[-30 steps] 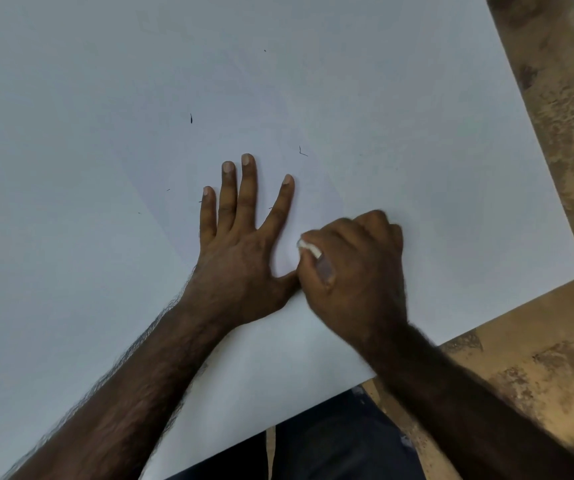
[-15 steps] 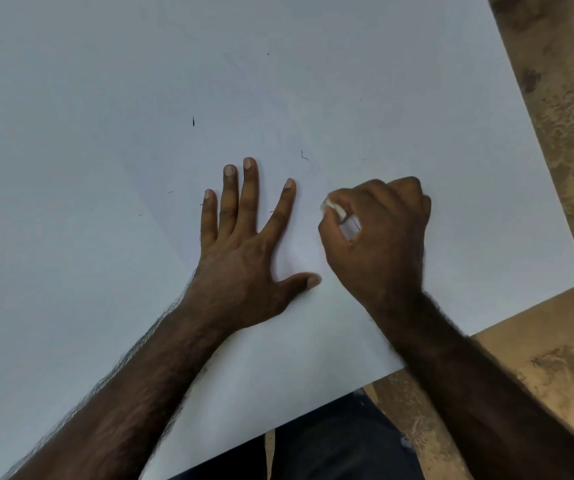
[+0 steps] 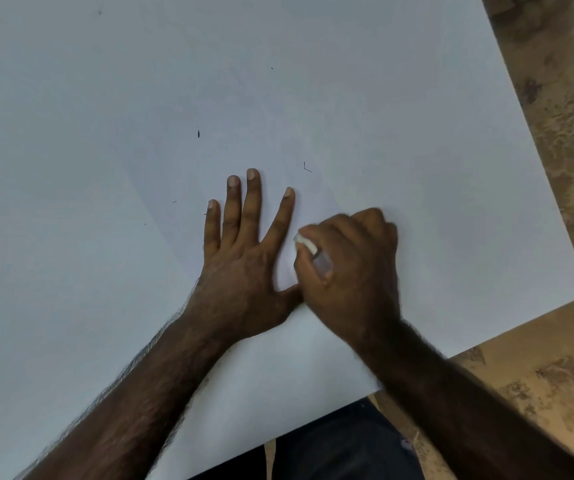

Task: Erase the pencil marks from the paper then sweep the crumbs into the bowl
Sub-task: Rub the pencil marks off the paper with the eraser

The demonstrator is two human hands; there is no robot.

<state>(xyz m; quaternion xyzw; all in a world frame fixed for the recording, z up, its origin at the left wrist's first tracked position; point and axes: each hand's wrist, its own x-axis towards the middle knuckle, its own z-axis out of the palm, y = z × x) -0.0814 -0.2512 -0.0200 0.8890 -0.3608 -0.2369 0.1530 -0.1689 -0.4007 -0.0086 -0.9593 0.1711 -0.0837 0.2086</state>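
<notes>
My right hand (image 3: 351, 268) pinches the eraser (image 3: 305, 243) just right of my flat, spread left hand (image 3: 244, 265), which pins the paper (image 3: 417, 202); stray crumbs (image 3: 307, 167) lie just beyond both.

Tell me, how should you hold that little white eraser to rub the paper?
Pinch the eraser by its upper end from above, as the right hand does, leaving the lower end against the paper. It is small and stubby, so fingertips suit it. The left hand presses the sheet flat.
</notes>
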